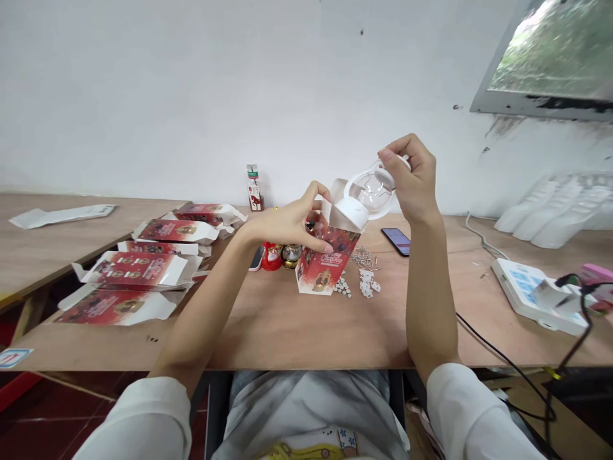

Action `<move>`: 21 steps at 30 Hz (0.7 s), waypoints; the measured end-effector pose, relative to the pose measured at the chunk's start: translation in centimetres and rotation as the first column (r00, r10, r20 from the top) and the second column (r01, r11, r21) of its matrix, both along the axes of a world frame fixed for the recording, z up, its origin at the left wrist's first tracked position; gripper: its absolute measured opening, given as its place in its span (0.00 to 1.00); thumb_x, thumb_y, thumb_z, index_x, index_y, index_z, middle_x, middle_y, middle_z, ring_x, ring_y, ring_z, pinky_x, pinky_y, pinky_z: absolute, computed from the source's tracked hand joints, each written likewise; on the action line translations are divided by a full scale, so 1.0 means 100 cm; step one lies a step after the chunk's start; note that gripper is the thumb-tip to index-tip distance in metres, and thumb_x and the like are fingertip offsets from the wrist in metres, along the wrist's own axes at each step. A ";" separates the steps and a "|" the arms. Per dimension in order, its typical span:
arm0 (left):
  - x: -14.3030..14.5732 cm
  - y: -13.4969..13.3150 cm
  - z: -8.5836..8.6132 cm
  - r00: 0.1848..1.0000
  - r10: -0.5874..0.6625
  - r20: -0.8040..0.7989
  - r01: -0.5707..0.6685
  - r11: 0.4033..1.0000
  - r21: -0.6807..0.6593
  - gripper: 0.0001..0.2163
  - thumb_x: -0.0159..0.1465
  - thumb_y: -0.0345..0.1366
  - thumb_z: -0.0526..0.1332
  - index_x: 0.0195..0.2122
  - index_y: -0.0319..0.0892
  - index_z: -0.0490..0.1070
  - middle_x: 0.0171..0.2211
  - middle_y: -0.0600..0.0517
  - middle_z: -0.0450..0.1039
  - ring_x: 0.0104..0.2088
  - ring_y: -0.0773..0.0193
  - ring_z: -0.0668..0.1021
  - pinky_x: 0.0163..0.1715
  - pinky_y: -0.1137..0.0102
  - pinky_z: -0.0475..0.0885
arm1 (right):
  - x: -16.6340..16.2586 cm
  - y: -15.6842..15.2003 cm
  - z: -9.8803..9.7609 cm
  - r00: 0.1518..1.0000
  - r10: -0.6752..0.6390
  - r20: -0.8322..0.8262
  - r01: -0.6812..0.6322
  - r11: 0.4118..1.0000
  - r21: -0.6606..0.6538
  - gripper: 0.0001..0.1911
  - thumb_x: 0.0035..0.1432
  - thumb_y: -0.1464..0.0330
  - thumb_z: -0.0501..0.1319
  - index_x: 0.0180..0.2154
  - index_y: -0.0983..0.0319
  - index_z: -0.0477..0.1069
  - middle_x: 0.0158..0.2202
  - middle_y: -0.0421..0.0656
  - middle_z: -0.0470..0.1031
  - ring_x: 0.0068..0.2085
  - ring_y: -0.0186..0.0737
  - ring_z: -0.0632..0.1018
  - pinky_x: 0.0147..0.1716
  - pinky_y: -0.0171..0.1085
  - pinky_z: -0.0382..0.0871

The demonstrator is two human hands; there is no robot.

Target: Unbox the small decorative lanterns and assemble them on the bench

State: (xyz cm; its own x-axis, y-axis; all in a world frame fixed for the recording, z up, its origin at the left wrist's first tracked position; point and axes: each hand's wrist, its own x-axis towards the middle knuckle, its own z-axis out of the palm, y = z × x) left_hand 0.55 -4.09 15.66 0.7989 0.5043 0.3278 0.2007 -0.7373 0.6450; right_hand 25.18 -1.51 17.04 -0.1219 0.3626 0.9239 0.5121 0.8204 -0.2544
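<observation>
My left hand [301, 220] is wrapped round a red printed carton [325, 265] that stands tilted on the table, its top flaps open. Above it, my right hand [414, 169] pinches the ring handle of a white lantern ornament [354, 211] with a clear round window. The ornament's white base is at the carton's open top; how far it reaches inside is hidden. Behind my left wrist stand a red lantern ornament [271, 255] and a gold one [291, 255]. Beside the carton lie small button cells [343, 286], white plastic pieces [368, 283] and a heap of screws [364, 258].
Several opened red cartons [138, 268] lie in a row at the left. A phone [397, 241] lies behind the screws. At the right are a power strip [531, 294] with cables and a stack of white plastic pieces [565, 211]. A small packet [255, 188] leans against the wall.
</observation>
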 end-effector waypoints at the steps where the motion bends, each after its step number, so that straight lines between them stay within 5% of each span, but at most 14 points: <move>1: 0.000 0.000 0.000 1.000 -0.003 -0.001 0.003 1.000 -0.011 0.28 0.50 0.39 0.68 0.45 0.46 0.51 0.35 0.52 0.67 0.35 0.63 0.73 0.32 0.70 0.69 | -0.001 0.000 0.000 1.000 -0.007 -0.005 0.007 1.000 0.014 0.21 0.61 0.48 0.50 0.42 0.55 0.68 0.35 0.43 0.68 0.42 0.43 0.73 0.36 0.44 0.68; 13: 0.004 0.003 -0.003 0.999 -0.006 0.046 0.009 0.997 -0.072 0.28 0.49 0.38 0.69 0.43 0.45 0.51 0.38 0.50 0.68 0.36 0.63 0.74 0.33 0.68 0.70 | -0.031 -0.018 0.000 0.997 0.069 0.030 -0.067 0.996 -0.063 0.09 0.55 0.60 0.62 0.33 0.59 0.70 0.32 0.39 0.69 0.37 0.37 0.69 0.35 0.40 0.65; 21: -0.002 0.014 -0.004 0.995 0.059 0.084 -0.051 0.994 -0.092 0.29 0.48 0.37 0.69 0.42 0.46 0.49 0.43 0.48 0.65 0.36 0.64 0.74 0.34 0.68 0.71 | -0.045 -0.023 -0.002 0.988 0.085 0.126 -0.068 0.989 -0.133 0.15 0.58 0.54 0.57 0.37 0.58 0.68 0.35 0.40 0.69 0.40 0.37 0.69 0.38 0.39 0.62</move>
